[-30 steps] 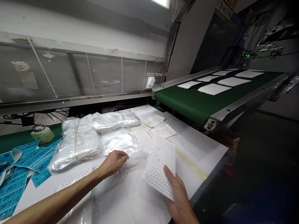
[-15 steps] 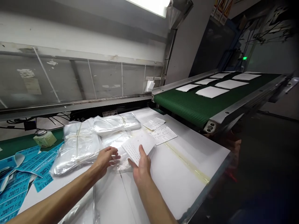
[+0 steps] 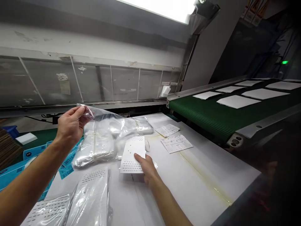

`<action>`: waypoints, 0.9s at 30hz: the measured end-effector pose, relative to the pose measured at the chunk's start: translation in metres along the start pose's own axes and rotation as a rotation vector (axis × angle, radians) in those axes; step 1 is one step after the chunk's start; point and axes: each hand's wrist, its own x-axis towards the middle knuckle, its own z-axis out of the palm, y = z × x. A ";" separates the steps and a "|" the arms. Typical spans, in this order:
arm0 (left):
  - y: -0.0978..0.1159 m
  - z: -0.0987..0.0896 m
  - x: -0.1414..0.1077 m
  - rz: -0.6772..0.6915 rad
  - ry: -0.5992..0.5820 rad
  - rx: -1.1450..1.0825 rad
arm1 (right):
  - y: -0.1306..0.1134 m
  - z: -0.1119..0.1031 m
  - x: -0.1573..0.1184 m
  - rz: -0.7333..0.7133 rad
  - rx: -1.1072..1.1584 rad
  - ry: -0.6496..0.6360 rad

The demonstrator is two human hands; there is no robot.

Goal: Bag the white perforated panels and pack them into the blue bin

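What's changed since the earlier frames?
Left hand moved up and left, now holding up a clear bag. Right hand brought the panel left to the bag; can't tell if it's inside. View swung left. Unchanged: right hand's hold on the panel, two flat pieces on the table.

Bare table (image 3: pixel 188 185) lies open beside the right hand (image 3: pixel 147 168); tied bag bundles (image 3: pixel 95 144) crowd the left.
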 end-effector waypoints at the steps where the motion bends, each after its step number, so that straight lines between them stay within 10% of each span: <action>1: 0.009 -0.001 0.001 0.048 0.002 -0.001 | -0.001 0.006 0.006 0.005 -0.001 -0.001; 6: 0.031 -0.005 -0.024 0.052 -0.050 0.041 | -0.006 0.022 0.015 -0.116 0.027 0.071; 13: 0.018 -0.019 -0.092 -0.293 -0.193 0.119 | -0.041 -0.027 -0.060 -0.421 -0.066 0.330; 21: -0.028 0.037 -0.194 -0.689 -0.617 0.074 | -0.019 -0.033 -0.139 -0.654 -0.796 0.316; 27: -0.038 0.045 -0.210 -0.910 -0.586 -0.120 | -0.003 -0.041 -0.134 -0.676 -0.808 0.291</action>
